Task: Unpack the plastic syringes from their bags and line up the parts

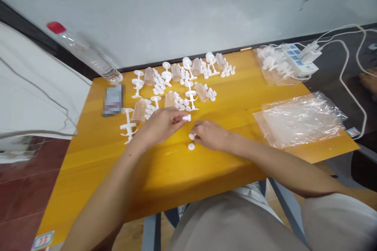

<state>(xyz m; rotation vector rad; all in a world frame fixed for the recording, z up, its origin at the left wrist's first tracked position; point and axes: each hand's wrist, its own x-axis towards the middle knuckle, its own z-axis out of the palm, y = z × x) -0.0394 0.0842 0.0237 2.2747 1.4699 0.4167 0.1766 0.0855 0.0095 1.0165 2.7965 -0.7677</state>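
My left hand (160, 124) pinches a small white plastic cap (186, 117) at its fingertips, just above the yellow table (229, 110). My right hand (210, 134) rests on the table and its fingertips close on another small white piece (192, 136). A third white cap (191, 146) lies loose on the table just below that hand. Behind my hands, several white plunger-like parts (128, 126), clear ribbed barrels (139, 111) and small white caps (182, 104) are laid out in groups.
A clear water bottle with a red cap (85, 51) stands at the back left by a phone (113, 100). Empty plastic bags (299, 119) lie at the right. A bag of white parts (272, 66) and a power strip (300, 60) with cables sit at the back right.
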